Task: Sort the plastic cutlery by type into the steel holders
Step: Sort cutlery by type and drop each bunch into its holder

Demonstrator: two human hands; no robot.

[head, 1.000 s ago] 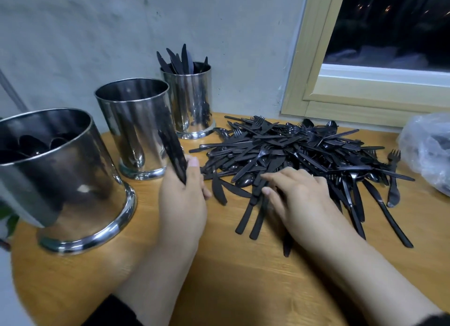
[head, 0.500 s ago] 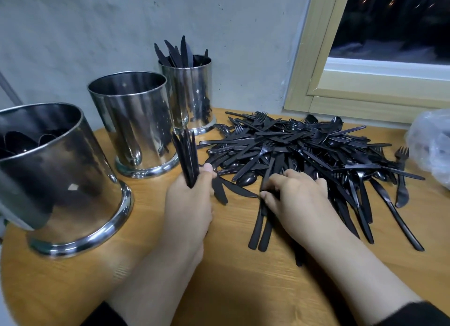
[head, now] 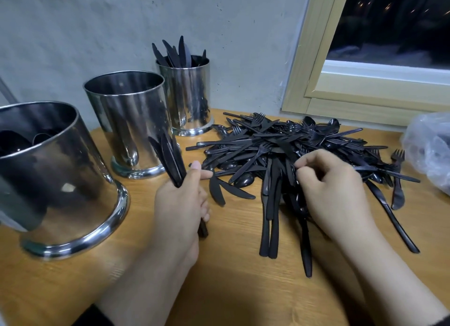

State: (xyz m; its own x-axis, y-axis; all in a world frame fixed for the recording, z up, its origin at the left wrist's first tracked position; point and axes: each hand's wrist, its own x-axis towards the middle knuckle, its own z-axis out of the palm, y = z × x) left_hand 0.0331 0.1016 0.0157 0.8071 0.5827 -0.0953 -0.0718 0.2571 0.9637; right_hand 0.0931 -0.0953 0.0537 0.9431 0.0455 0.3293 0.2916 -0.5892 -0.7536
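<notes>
A heap of black plastic cutlery [head: 287, 150] covers the middle of the wooden table [head: 231, 289]. My left hand [head: 180, 204] grips a bundle of black knives [head: 171, 158], blades pointing up, just in front of the middle steel holder [head: 126, 121]. My right hand [head: 333, 189] rests on the near edge of the heap, its curled fingers pinching the handle of a knife [head: 295, 177] there. The far holder [head: 186, 94] has knives sticking out of it. Spoons lie inside the near left holder [head: 48, 174].
A crumpled clear plastic bag [head: 431, 150] sits at the right table edge. A wooden window frame [head: 316, 82] and a grey wall stand right behind the table. Several loose knives [head: 270, 218] lie in front of the heap.
My left hand has turned its knife bundle more upright and stayed in front of the middle holder. My right hand's fingers have curled in and pinched a piece at the heap's edge.
</notes>
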